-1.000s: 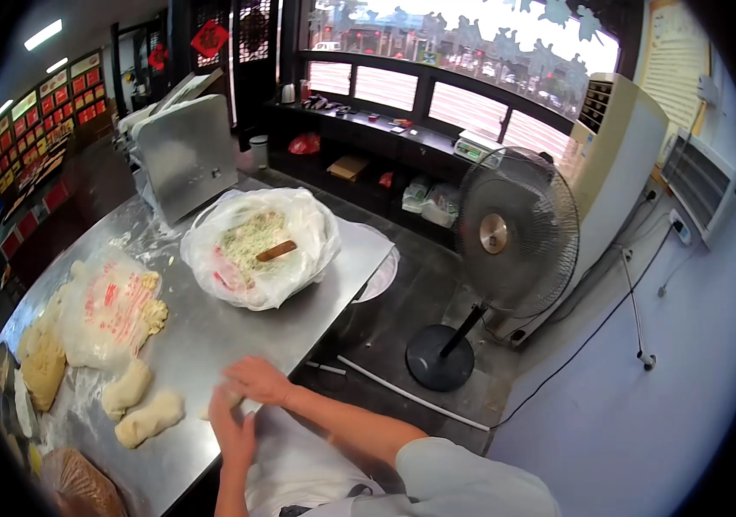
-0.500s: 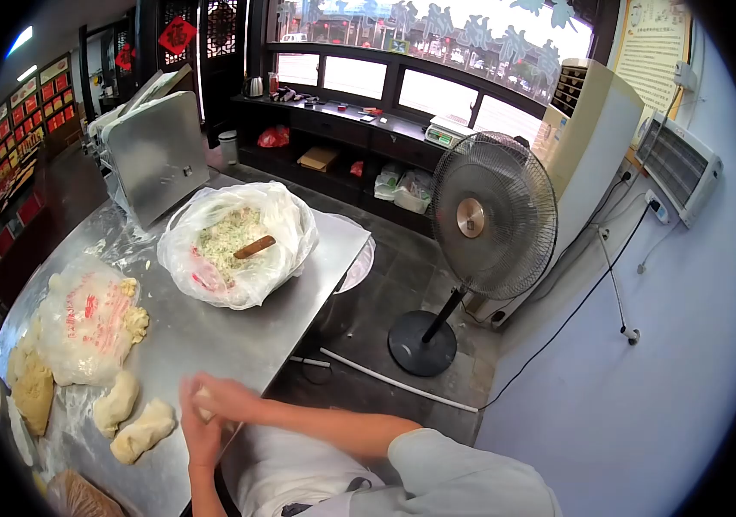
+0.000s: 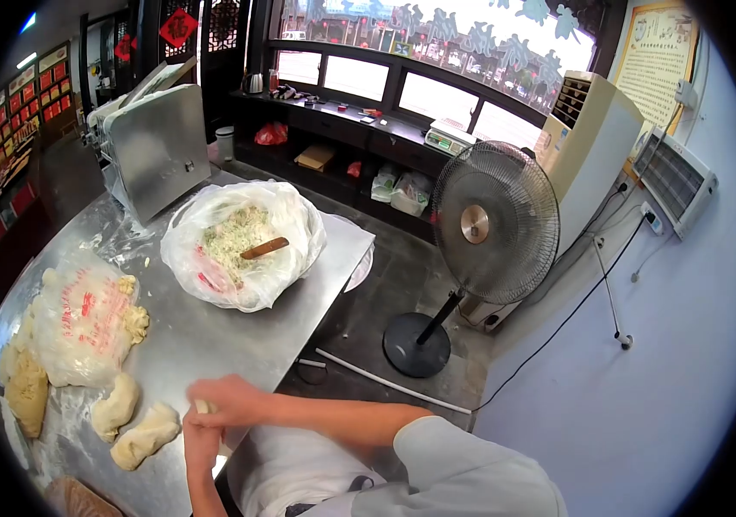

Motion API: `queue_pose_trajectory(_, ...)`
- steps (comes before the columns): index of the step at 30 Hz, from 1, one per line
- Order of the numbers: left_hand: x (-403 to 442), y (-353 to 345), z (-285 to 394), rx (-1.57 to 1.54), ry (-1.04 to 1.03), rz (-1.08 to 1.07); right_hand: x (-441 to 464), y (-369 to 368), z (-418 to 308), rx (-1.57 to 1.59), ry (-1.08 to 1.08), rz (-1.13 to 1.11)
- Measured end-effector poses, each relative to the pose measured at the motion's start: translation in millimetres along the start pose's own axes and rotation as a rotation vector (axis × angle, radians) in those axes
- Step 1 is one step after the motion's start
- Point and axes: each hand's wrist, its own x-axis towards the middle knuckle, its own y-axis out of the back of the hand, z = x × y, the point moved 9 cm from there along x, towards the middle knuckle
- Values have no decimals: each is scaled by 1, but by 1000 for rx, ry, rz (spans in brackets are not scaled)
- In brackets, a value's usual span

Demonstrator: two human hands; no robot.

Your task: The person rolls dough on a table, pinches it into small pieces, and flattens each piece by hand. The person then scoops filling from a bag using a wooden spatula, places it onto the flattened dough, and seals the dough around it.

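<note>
At the near edge of the metal table, my right hand (image 3: 232,400) is closed over my left hand (image 3: 201,438). A small pale piece of dough (image 3: 204,406) shows between them, gripped by both; most of it is hidden by the fingers. Two dough lumps, one curved (image 3: 115,407) and one longer (image 3: 146,437), lie on the table just left of my hands. Beyond them, a clear plastic bag with red print (image 3: 88,323) covers a larger mass of dough.
A plastic-lined bowl (image 3: 303,250) holds chopped filling with a wooden handle (image 3: 265,248) sticking out. A metal machine (image 3: 157,146) stands at the table's far end. To the right are a floor fan (image 3: 495,224) and a white pipe (image 3: 394,383) on the floor.
My right hand has shifted slightly and turned over the dough, while the left stays beneath it. The whole view has tilted a little; the things on the table have not moved.
</note>
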Motion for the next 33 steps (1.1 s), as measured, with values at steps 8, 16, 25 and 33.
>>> queue_pose_trajectory(8,-6,26,-7,0,-47,23,15,-11,-19,-51,-23,43)
queue_pose_trajectory(16,-33,21,4,381,-394,135,55,-42,91,-301,248,526)
queue_pose_trajectory(25,-27,58,-16,-454,-20,339,118,-23,137,-327,-262,274)
queue_pose_trajectory(33,-10,77,-36,-611,-55,361,42,-31,24,436,-389,-312)
